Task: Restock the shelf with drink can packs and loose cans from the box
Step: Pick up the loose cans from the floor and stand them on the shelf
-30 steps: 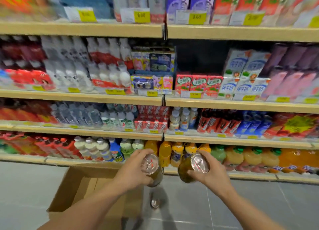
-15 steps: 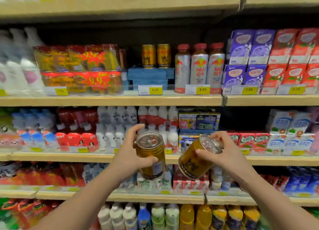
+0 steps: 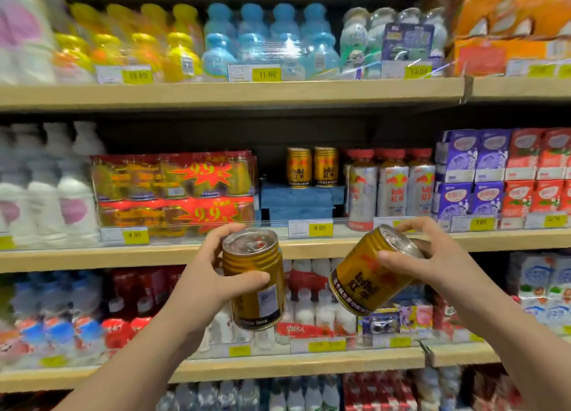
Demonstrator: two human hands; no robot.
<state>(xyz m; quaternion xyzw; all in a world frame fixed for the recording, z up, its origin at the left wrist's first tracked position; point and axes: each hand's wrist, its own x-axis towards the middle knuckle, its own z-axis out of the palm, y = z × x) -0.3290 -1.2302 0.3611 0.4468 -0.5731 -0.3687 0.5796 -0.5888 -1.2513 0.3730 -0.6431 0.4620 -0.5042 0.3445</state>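
My left hand (image 3: pixel 204 274) grips an upright gold drink can (image 3: pixel 255 282), thumb across its front. My right hand (image 3: pixel 420 257) grips a second gold can (image 3: pixel 367 279), tilted with its silver top toward the right. Both cans hang in front of the wooden shelf edge (image 3: pixel 309 250). On that shelf, two matching gold cans (image 3: pixel 312 166) stand on a blue block (image 3: pixel 301 202). Left of them lie shrink-wrapped can packs (image 3: pixel 173 191) with red 9.9 stickers. The box is out of view.
Tall silver and red bottles (image 3: pixel 392 185) stand right of the blue block, then purple and red cartons (image 3: pixel 500 176). White bottles (image 3: pixel 46 188) fill the left end. Bottle packs (image 3: pixel 265 43) sit on the shelf above; more bottles crowd the shelves below.
Both hands have risen with their cans from near the floor and box to the level of the shelf with the gold cans. The view has tilted upward and the box has left the frame.
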